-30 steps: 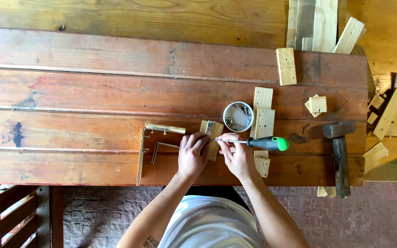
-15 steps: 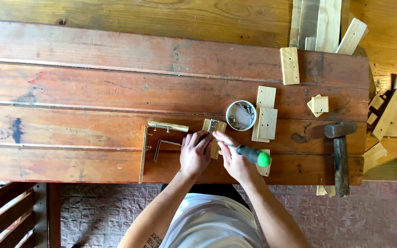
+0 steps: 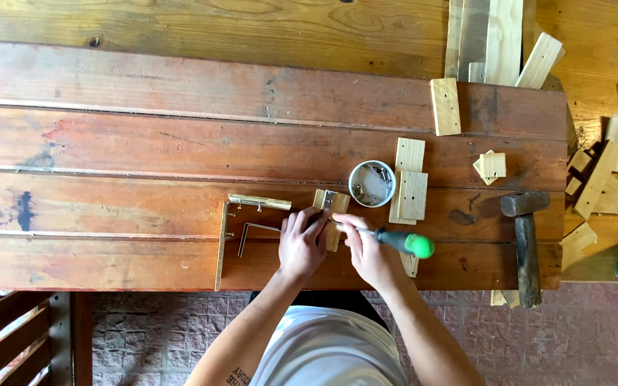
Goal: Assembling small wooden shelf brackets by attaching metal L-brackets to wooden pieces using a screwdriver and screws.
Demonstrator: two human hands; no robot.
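Item: small wooden block (image 3: 332, 209), lower centre of frame, pinned by left hand (image 3: 302, 244). Right hand (image 3: 368, 251) grips green-handled screwdriver (image 3: 388, 240), tip at block. Best practice, judged: keep tip seated, block pressed flat on workbench (image 3: 144, 143).

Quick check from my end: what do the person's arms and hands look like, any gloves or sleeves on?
No gloves: the left hand and right hand are bare, and both forearms are uncovered. Dark lettering is tattooed near the left elbow. A light grey top covers the torso. No rings or watch visible.
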